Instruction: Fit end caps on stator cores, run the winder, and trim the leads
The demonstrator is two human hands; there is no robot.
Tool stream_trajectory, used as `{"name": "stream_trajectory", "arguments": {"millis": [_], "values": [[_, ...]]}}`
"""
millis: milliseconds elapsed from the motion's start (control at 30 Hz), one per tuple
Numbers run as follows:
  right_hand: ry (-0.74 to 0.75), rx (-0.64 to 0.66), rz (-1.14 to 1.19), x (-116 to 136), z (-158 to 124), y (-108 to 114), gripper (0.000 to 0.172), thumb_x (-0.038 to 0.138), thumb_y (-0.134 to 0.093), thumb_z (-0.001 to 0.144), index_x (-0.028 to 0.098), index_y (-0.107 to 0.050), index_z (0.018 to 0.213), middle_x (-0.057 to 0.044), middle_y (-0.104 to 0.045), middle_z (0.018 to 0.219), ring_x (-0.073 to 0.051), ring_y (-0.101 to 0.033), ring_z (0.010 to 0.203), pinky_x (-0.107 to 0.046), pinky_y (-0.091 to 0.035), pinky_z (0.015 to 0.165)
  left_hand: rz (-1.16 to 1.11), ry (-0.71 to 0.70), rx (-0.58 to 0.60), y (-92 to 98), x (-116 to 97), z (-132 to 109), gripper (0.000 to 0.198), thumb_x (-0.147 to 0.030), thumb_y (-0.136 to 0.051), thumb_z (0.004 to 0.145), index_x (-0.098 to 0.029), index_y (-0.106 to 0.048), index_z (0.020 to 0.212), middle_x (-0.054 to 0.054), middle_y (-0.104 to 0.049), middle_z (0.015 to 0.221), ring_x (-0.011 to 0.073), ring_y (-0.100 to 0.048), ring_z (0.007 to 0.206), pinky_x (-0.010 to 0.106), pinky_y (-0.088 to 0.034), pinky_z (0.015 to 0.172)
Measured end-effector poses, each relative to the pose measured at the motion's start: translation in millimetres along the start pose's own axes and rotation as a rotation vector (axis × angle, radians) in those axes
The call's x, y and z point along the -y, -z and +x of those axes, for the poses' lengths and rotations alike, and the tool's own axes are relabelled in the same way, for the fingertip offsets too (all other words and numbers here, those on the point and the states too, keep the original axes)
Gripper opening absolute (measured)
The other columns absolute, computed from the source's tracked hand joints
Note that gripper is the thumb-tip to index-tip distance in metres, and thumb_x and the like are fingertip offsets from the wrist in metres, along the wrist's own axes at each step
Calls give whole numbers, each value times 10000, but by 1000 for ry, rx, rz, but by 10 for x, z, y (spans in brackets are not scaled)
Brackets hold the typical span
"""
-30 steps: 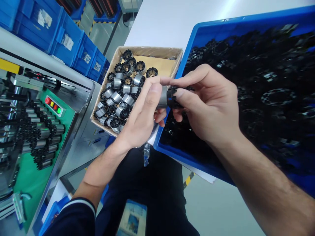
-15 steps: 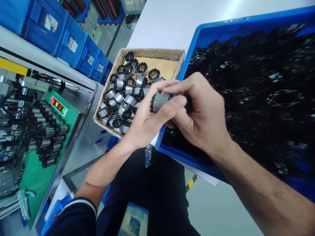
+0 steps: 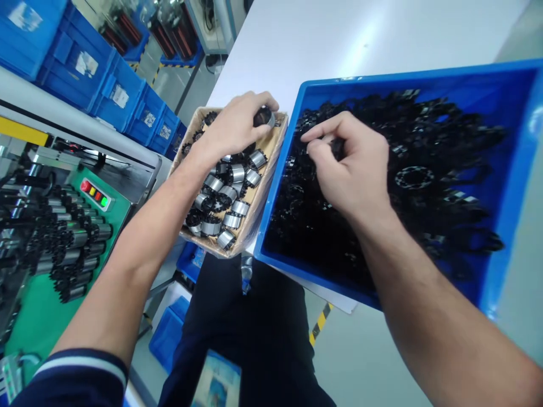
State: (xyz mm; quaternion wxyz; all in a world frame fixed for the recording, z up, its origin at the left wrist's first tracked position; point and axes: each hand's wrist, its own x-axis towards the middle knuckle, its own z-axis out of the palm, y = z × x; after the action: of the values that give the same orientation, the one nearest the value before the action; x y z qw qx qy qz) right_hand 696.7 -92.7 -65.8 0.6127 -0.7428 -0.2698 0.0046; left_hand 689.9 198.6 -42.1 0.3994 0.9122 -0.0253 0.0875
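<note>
My left hand [image 3: 237,125] is over the far end of a plastic-lined cardboard box [image 3: 275,168], its thumb and fingers closed on a short metal cylinder [image 3: 265,117]. Inside the box lie many silver metal cylinders with black toothed ends [image 3: 233,220]. Above the blue bin [image 3: 278,189] is my right hand [image 3: 354,164], thumb and forefinger brought close together and the other fingers curled. A black part [image 3: 337,148] shows within that hand; most of it is hidden. The bin holds a heap of black toothed ring parts [image 3: 414,177].
A white table [image 3: 335,42] carries the box and the bin. At the left stands a machine with a green plate [image 3: 38,294], rows of similar cylinders [image 3: 76,237] and a button panel [image 3: 95,194]. Blue crates [image 3: 89,70] line a ledge behind it.
My hands have parted. My left hand has carried the metal cylinder up and left over the box, while my right hand stays over the bin. The view has shifted.
</note>
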Motion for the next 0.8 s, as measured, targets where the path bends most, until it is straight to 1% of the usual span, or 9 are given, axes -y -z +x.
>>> {"name": "stream_trajectory", "arguments": {"millis": [100, 167, 233, 333, 400, 500, 600, 700, 800], "values": [[-8, 77, -117, 6, -23, 38, 172, 239, -727, 1063, 308, -882, 1087, -29, -824, 969, -246, -709, 819, -435, -612, 881, -65, 100, 18, -44, -83, -36, 279, -263, -1009, 722, -385, -881, 939, 50, -809, 936, 390, -715, 1033, 539, -666, 1084], [-43, 147, -271, -55, -28, 61, 182, 285, -757, 1060, 300, -904, 1166, -44, -831, 964, -262, -721, 825, -444, -603, 883, -133, 161, -112, 78, -397, -313, 295, -225, -1055, 736, -339, -894, 955, 91, -857, 1037, 395, -762, 1163, 508, -666, 1140], [-115, 255, -488, -161, -38, 73, 172, 370, -795, 1066, 284, -907, 1164, -61, -824, 931, -286, -723, 836, -459, -591, 889, -141, 179, -225, 275, -841, -792, 319, -235, -1054, 843, -274, -939, 1137, 128, -895, 1196, 390, -796, 1333, 470, -656, 1214], [-173, 443, -764, -343, -64, 71, 292, 520, -788, 1100, 259, -899, 1032, -124, -858, 1023, -358, -756, 1013, -506, -602, 985, 87, 164, -174, 492, -1450, -1836, 369, -380, -890, 1153, -215, -910, 1482, 115, -910, 1486, 321, -829, 1386, 461, -619, 1315], [-142, 507, -842, -437, -75, 70, 379, 586, -771, 1117, 246, -932, 1067, -175, -881, 1195, -416, -750, 1189, -560, -605, 1088, 95, 246, -212, 474, -1674, -2675, 339, -438, -864, 1214, -241, -915, 1485, 99, -925, 1472, 295, -860, 1360, 411, -648, 1262], [-80, 516, -870, -506, -69, 79, 508, 620, -742, 1138, 221, -953, 1372, -241, -845, 1441, -465, -709, 1338, -615, -595, 1171, 30, 558, -320, 202, -1785, -3980, 310, -513, -821, 1238, -269, -928, 1396, 84, -938, 1370, 283, -890, 1263, 388, -675, 1173], [-43, 539, -879, -504, -22, 64, 630, 611, -733, 1135, 172, -889, 1560, -288, -811, 1497, -482, -698, 1369, -626, -605, 1178, -26, 874, -417, -188, -1884, -5151, 422, -619, -780, 1202, -261, -925, 1371, 101, -949, 1364, 310, -912, 1246, 435, -703, 1170], [-47, 585, -886, -448, 46, -31, 538, 534, -752, 1128, 137, -905, 1458, -268, -834, 1330, -453, -742, 1302, -611, -632, 1172, -49, 1033, -555, -445, -2102, -6042, 535, -717, -735, 1148, -250, -931, 1321, 114, -974, 1261, 335, -945, 1133, 468, -746, 1075], [-133, 611, -926, -336, 82, -168, 343, 449, -801, 1194, 164, -879, 1367, -167, -847, 1237, -345, -810, 1194, -553, -701, 1130, -29, 1099, -752, -415, -2324, -6676, 615, -793, -715, 1099, -241, -922, 1277, 135, -978, 1219, 365, -953, 1108, 486, -759, 1030]]}}
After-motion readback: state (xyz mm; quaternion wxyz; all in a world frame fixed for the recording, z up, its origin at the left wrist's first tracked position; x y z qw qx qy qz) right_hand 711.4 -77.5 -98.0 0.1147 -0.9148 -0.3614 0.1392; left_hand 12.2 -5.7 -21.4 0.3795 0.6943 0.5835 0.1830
